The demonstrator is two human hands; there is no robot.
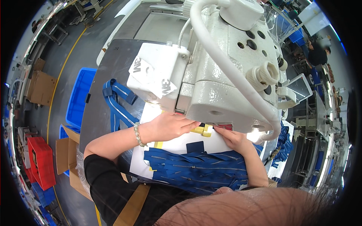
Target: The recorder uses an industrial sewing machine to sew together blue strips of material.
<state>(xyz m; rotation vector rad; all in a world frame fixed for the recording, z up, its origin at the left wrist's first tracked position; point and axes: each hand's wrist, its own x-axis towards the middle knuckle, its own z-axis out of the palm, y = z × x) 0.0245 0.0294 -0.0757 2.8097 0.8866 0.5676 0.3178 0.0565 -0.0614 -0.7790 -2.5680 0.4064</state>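
Observation:
A large white sewing machine (211,86) stands over the work spot and covers part of what lies beneath its head. My left hand (169,129) reaches in from the left with bent fingers drawn together beside a yellow metal piece (203,130). What those fingertips pinch is hidden. From the other side, my right hand (235,140) lies with fingers stretched toward the same yellow piece, their tips partly under the machine head. Nearer to me, many blue zippers (196,169) lie in an overlapping row. A small dark blue fabric piece (195,147) sits between them and the yellow piece.
A bundle of blue zipper tape (116,101) hangs over the dark table (100,81) at left. Beyond that edge are a blue bin (80,98), an open cardboard box (66,156) and a red crate (40,162). More blue strips (283,147) are heaped at right.

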